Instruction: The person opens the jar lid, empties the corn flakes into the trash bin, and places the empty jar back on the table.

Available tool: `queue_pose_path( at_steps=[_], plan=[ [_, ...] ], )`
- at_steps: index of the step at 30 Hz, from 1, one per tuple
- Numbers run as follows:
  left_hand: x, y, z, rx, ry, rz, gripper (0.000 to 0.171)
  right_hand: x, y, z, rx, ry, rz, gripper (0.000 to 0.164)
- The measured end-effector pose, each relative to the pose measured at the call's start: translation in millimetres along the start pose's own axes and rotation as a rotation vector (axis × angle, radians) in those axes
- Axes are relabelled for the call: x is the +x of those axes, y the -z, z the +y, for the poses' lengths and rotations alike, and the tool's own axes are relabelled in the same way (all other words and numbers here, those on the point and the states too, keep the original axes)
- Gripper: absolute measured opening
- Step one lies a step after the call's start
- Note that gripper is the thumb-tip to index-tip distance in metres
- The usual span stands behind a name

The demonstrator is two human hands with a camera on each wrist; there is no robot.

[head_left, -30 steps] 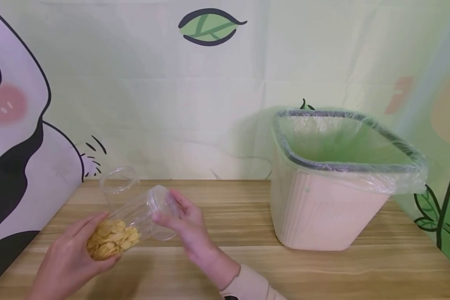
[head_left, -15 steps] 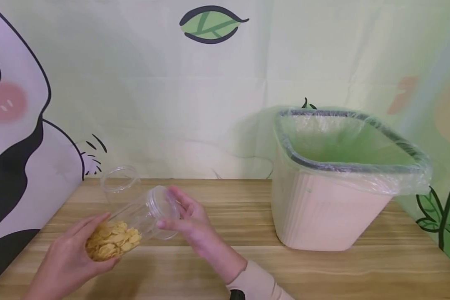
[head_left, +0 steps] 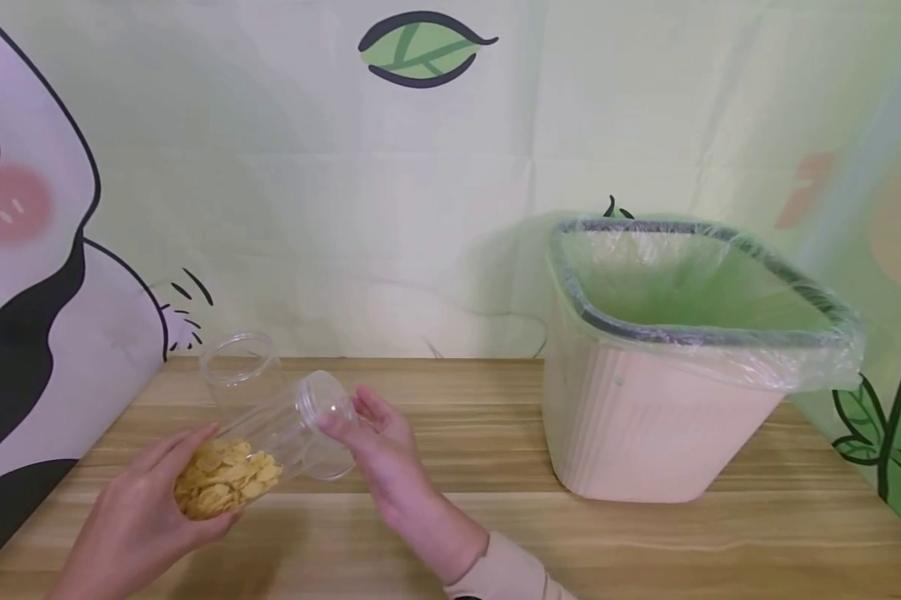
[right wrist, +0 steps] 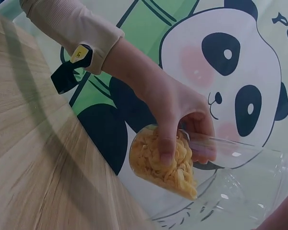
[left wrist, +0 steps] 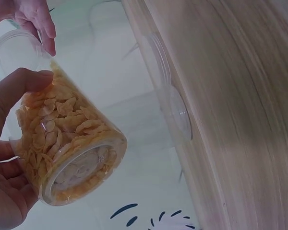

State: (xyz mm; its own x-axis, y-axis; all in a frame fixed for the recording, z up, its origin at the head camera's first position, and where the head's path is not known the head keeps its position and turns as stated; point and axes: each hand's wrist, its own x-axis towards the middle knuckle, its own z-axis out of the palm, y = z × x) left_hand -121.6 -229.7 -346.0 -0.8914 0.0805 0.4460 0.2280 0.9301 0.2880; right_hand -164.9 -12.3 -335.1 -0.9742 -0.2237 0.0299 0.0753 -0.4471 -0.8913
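My left hand [head_left: 138, 508] grips the lower part of a clear plastic jar [head_left: 270, 433], thumb on one side and fingers on the other. The jar is tilted, its lidded end up toward the right. Yellow corn flakes [head_left: 228, 479] fill its lower part; they also show in the left wrist view, through the wall near the jar's base [left wrist: 81, 172]. At the upper end, my right hand [head_left: 390, 467] holds the clear lid [head_left: 318, 396] with the thumb on its near side. Its fingers are partly hidden behind the lid.
One clear container [head_left: 240, 367] stands at the back left. The base of another clear container [head_left: 333, 467] shows behind the held jar. A pale waste bin [head_left: 660, 425] with a clear liner stands at right on the wooden table [head_left: 480, 450], before a printed backdrop [head_left: 330, 200].
My right thumb and fingers have shifted around the lid, and the wrist has turned a little back and forth. My left hand and the jar have stayed nearly still.
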Motion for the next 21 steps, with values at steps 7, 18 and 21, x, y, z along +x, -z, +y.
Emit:
queue_pose_path(
  at_steps=[7, 18, 21],
  plan=[
    [0.7, -1.5, 0.4, 0.030, 0.005, -0.002, 0.092, -0.7, -5.8, 0.2, -0.017, -0.003, 0.049, 0.090],
    [-0.1, 0.1, 1.7, 0.029, 0.017, -0.017, 0.092, 0.1, -4.3, 2.0, 0.001, 0.007, 0.024, 0.085],
    [-1.0, 1.0, 0.4, 0.024, 0.007, -0.011, 0.092, 1.2, -1.3, 2.7, 0.001, 0.022, -0.015, 0.086]
  ],
)
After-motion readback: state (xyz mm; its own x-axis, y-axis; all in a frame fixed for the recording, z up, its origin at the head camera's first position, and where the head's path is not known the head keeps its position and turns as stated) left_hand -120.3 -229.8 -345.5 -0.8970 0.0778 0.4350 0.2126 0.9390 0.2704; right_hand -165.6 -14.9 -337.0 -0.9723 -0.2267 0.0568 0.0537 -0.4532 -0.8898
